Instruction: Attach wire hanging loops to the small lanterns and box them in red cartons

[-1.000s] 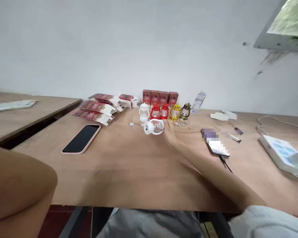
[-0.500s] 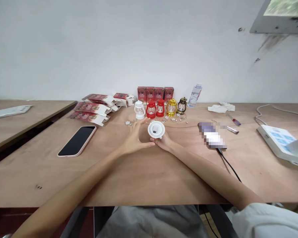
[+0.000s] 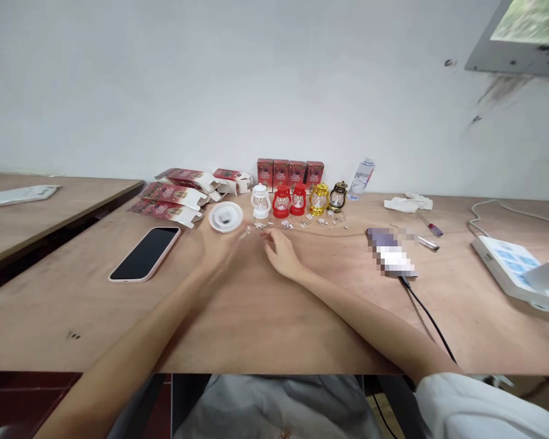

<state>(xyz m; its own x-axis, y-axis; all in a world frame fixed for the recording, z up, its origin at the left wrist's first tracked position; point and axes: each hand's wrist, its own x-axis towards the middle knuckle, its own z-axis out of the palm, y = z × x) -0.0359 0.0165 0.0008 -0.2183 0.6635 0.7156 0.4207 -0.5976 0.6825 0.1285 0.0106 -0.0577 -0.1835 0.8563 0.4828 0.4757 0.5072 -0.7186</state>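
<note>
My left hand [image 3: 217, 247], smeared by motion, holds a white toy lantern [image 3: 226, 216] up with its round base turned towards me. My right hand [image 3: 280, 251] rests on the wooden table [image 3: 274, 317] beside it, fingers loosely spread and empty, its tips close to several small loose metal pieces [image 3: 261, 226]. Just behind stands a row of small lanterns: a white one [image 3: 260, 201], two red ones [image 3: 290, 200], a gold one [image 3: 319, 199] and a dark one [image 3: 337, 196].
Upright red boxes [image 3: 289, 172] line the wall; opened flat boxes [image 3: 174, 196] lie at the left. A phone [image 3: 145, 253] lies face up at the left. To the right are a bottle [image 3: 361, 178], tissue [image 3: 407, 202], a screwdriver [image 3: 430, 227], a cabled device [image 3: 390, 253] and a white box [image 3: 512, 268].
The white lantern passed from my right hand to my left, which carried it to the left. My right hand let go and now lies by the small pieces.
</note>
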